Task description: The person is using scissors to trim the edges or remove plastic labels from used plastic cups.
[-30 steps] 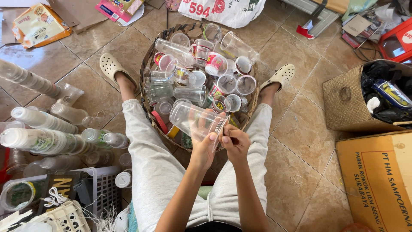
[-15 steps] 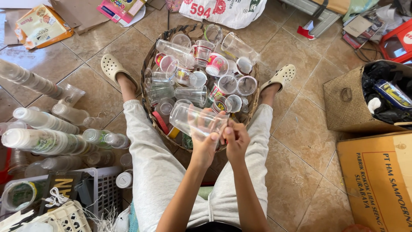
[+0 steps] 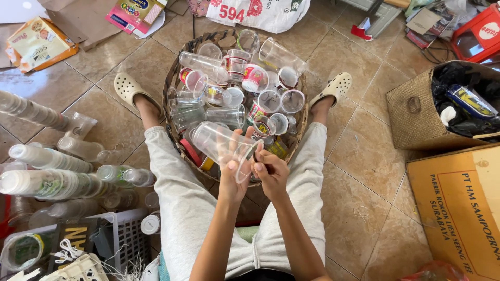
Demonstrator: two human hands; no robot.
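Two hands: both on one clear cup (image 3: 221,147)
Left hand (image 3: 233,177): grips cup's rim
Right hand (image 3: 271,170): pinches rim
Cup: over basket (image 3: 174,83), between knees

A woven bag (image 3: 416,117) stuffed with dark wrappers stands at three o'clock, with a cardboard box (image 3: 461,203) just below it at four. At one o'clock lie a red stool (image 3: 482,31) and loose papers (image 3: 427,21). A white sack (image 3: 260,13) lies at twelve. Flattened cartons (image 3: 39,41) lie at ten and eleven o'clock on the tile floor (image 3: 364,156). Stacks of nested cups (image 3: 47,171) lie on their sides at nine o'clock, one stack (image 3: 31,112) above them. A white crate (image 3: 122,237) sits at seven o'clock, a small jar (image 3: 150,225) touching its corner. Two cream clogs (image 3: 127,88) flank the centre at ten and two o'clock.
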